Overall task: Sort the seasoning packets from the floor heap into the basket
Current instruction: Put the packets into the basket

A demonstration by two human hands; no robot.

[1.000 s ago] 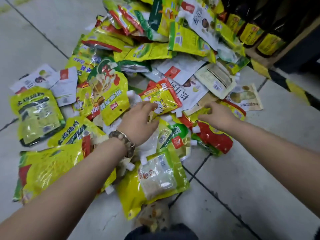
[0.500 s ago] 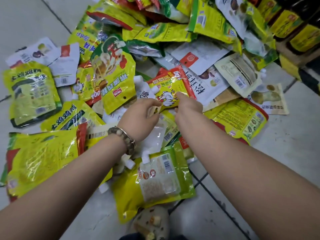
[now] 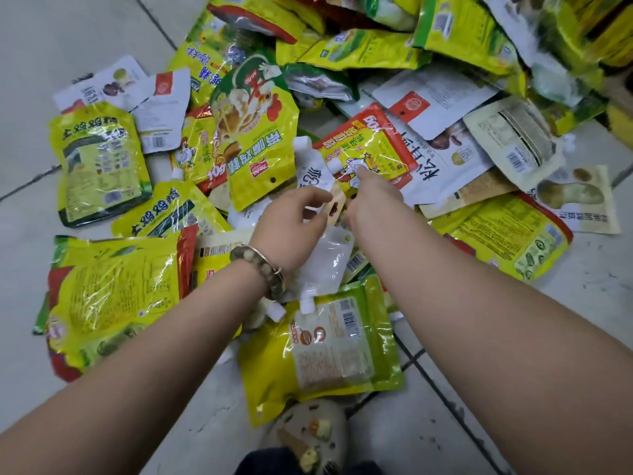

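Fingers first: on the right hand (image 3: pixel 371 200) one fingertip (image 3: pixel 359 173) lies on the red-bordered yellow chicken packet (image 3: pixel 376 145). The rest are tucked under the back of the hand, so I can't tell if it pinches the packet or only touches it. Left hand (image 3: pixel 291 222) is at that packet's near-left corner, just beside the right hand. Its fingers (image 3: pixel 310 214) are curled with the thumb toward the lower edge of a white spouted pouch (image 3: pixel 313 171); grip or no grip isn't readable. Beaded bracelet (image 3: pixel 263 269) on the left wrist. The heap of seasoning packets (image 3: pixel 376 53) is spread over the grey tiled floor (image 3: pixel 68 36), with the chicken packet roughly mid-heap. The white spouted pouch lies just left of the chicken packet, touching it. Further left is a green-and-yellow chicken bouillon bag (image 3: pixel 260 138). Right of the chicken packet is a white mushroom packet with big black characters (image 3: pixel 442 169), its left edge tucked under the chicken packet. Beyond that is a cream packet with a barcode (image 3: pixel 513 142). On the near side of the chicken packet a translucent white pouch (image 3: pixel 330 258) lies between the two wrists. Nearer again, a yellow spouted pouch with a barcode (image 3: pixel 329 347) sits between the forearms. Near-right of the chicken packet is a yellow packet with a red edge (image 3: pixel 510 238). Patterned shoe (image 3: pixel 308 430) at the bottom edge, well apart from the chicken packet.
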